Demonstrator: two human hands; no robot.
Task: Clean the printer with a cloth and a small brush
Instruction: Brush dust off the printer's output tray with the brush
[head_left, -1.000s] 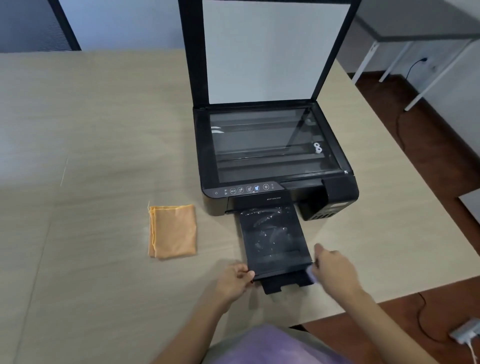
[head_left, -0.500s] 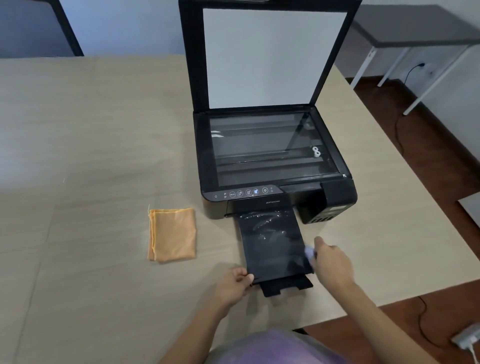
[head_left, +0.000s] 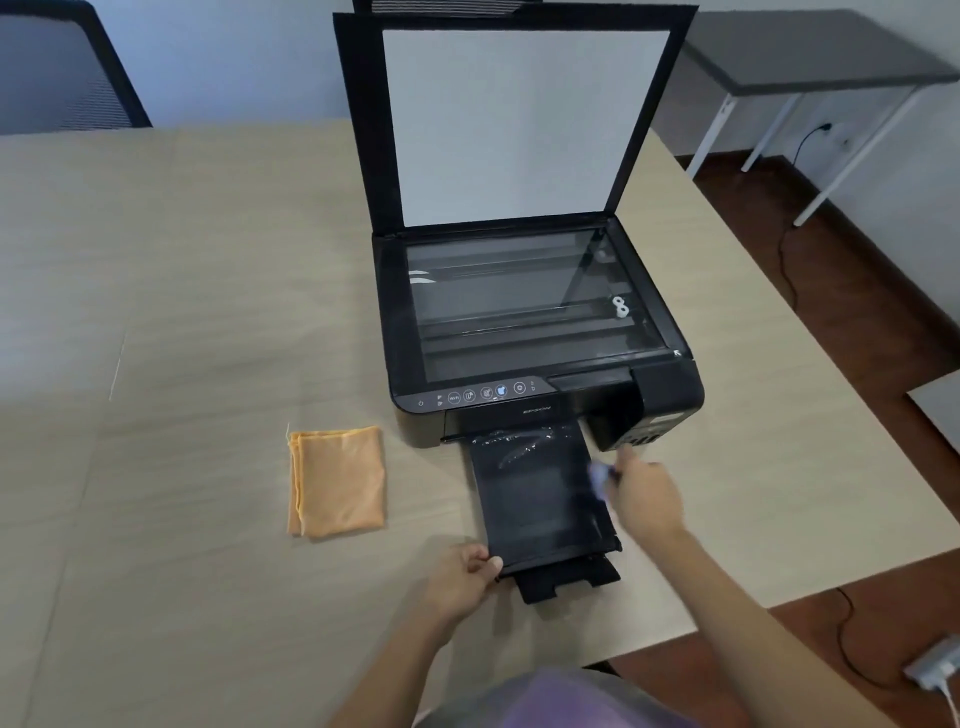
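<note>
Item: printer (head_left: 524, 322), black, on the wooden table (head_left: 182, 286), scanner lid (head_left: 519, 119) raised upright, glass exposed. Output tray (head_left: 540, 499) pulled out toward me over the table, its surface showing pale smears near the printer end.

Item: my left hand (head_left: 460, 579). Closed on the tray's near left corner, thumb on top, fingers underneath; it steadies the tray.

Item: my right hand (head_left: 647, 501). Closed around a small brush (head_left: 600, 480), which shows only as a pale blurred tip at the tray's right edge, close to the printer's ink-tank housing (head_left: 660, 410). Whether the bristles are touching the tray I cannot tell through the blur.

Item: cloth (head_left: 337, 480), orange, folded, lying flat on the table to the left of the tray, well apart from both hands, untouched.

Step in hand, as I judge it: brushing dust off the output tray.

Handling notes:
- Keep the left grip firm but not pressing down; the tray is thin and extended, and likely flexes at its hinge.
- Sweep in short, light strokes from the printer end outward toward me, so debris leaves the tray and does not go back into the paper slot.
- Work the right edge and corners, then cross to the left.
- The smears probably need the cloth; bristles alone may not lift them.
</note>
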